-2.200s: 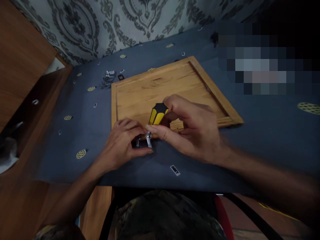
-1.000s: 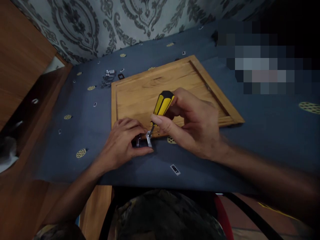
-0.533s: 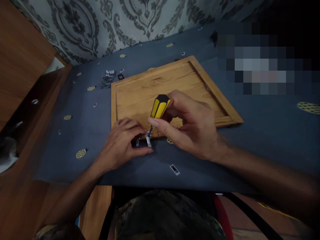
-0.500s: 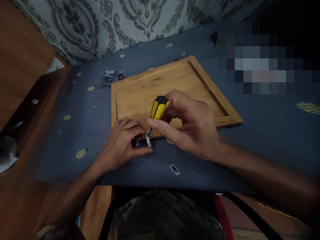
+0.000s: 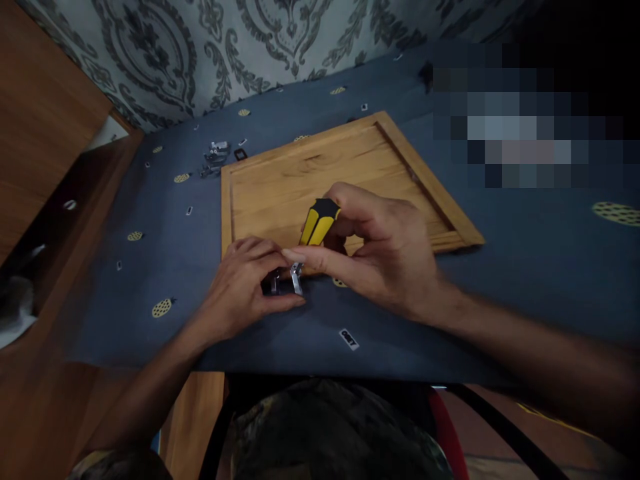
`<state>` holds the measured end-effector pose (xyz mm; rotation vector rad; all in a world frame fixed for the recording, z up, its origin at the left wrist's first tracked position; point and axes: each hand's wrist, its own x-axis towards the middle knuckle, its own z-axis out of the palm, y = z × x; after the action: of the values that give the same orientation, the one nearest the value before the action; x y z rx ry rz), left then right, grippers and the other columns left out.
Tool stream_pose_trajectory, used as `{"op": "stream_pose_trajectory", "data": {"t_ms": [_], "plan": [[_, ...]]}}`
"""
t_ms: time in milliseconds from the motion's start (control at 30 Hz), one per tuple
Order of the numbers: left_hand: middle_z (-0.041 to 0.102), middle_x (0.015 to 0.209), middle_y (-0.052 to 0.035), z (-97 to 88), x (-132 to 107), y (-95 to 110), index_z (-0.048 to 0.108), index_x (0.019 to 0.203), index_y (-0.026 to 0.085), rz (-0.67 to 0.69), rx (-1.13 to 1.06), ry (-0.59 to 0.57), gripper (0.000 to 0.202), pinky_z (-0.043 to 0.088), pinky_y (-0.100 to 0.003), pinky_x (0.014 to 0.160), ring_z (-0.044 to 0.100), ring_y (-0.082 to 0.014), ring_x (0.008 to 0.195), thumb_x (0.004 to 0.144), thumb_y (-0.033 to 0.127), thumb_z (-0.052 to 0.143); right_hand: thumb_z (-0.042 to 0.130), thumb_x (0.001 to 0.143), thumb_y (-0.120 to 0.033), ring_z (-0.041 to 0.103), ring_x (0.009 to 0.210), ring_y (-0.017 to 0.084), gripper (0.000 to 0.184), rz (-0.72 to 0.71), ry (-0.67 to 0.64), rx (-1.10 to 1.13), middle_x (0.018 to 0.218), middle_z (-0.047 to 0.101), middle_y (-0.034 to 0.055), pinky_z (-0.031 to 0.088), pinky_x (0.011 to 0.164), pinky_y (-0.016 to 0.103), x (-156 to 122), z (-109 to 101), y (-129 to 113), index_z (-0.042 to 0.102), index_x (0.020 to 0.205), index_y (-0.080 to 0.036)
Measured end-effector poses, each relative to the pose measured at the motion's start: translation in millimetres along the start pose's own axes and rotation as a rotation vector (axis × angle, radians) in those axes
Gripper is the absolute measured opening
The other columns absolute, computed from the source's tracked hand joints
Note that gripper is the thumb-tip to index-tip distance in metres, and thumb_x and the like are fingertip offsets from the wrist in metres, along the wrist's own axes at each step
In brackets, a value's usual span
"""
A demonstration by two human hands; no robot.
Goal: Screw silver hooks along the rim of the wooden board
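Observation:
A wooden framed panel lies flat on a blue patterned cloth. At its near left corner sits a small metal hinge. My left hand is curled over the hinge and presses it down against the panel's edge. My right hand is closed round a yellow and black screwdriver, which stands nearly upright with its tip down at the hinge. The tip itself is hidden behind my right forefinger.
More metal hinge parts lie on the cloth beyond the panel's far left corner. A wooden cabinet stands at the left, patterned wallpaper behind. The cloth's near edge overhangs my lap.
The screwdriver's handle rose and tilted right about a second ago, then came back down and lower. My right forefinger now reaches further left over the hinge. My left hand has stayed put.

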<state>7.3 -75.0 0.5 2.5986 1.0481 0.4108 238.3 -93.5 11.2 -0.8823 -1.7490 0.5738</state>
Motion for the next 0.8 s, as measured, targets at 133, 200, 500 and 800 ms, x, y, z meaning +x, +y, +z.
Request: {"op": "stream_pose_trajectory", "data": {"t_ms": [133, 200, 500, 800], "plan": [[0.079, 0.104, -0.0042, -0.7, 0, 0, 0.083, 0.109, 0.025, -0.013, -0.010, -0.009, 0.035, 0.055, -0.045, 0.096, 0.073, -0.0285, 0.104, 0.087, 0.049, 0.096, 0.080, 0.100, -0.061, 0.058, 0.064, 0.013, 0.048, 0.022, 0.172, -0.022, 0.074, 0.059, -0.0037, 0.049, 0.059, 0.031, 0, -3, -12, 0.056, 0.079, -0.026], [0.080, 0.108, -0.0045, -1.3, -1, 0, 0.083, 0.110, 0.025, -0.016, -0.019, -0.014, 0.035, 0.054, -0.045, 0.098, 0.073, -0.0281, 0.106, 0.088, 0.049, 0.095, 0.082, 0.097, -0.062, 0.057, 0.062, 0.014, 0.045, 0.047, 0.297, -0.022, 0.077, 0.061, -0.0031, 0.048, 0.057, 0.034, 1, -6, -18, 0.058, 0.082, -0.027], [0.081, 0.113, -0.0071, 0.3, -2, -2, 0.081, 0.108, 0.024, -0.029, -0.034, -0.020, 0.035, 0.056, -0.049, 0.102, 0.074, -0.0325, 0.114, 0.087, 0.048, 0.096, 0.085, 0.094, -0.064, 0.055, 0.064, 0.015, 0.049, 0.053, 0.121, 0.076, 0.073, 0.055, -0.0034, 0.047, 0.056, 0.033, 0, -2, -1, 0.056, 0.079, -0.027], [0.082, 0.110, -0.0061, 1.6, -2, -1, 0.082, 0.105, 0.024, -0.010, -0.005, -0.006, 0.032, 0.056, -0.050, 0.104, 0.075, -0.0312, 0.112, 0.089, 0.048, 0.095, 0.074, 0.105, -0.054, 0.053, 0.059, 0.011, 0.042, -0.051, 0.100, -0.016, 0.072, 0.054, -0.0050, 0.044, 0.057, 0.030, 1, 2, 4, 0.053, 0.082, -0.026]]}}
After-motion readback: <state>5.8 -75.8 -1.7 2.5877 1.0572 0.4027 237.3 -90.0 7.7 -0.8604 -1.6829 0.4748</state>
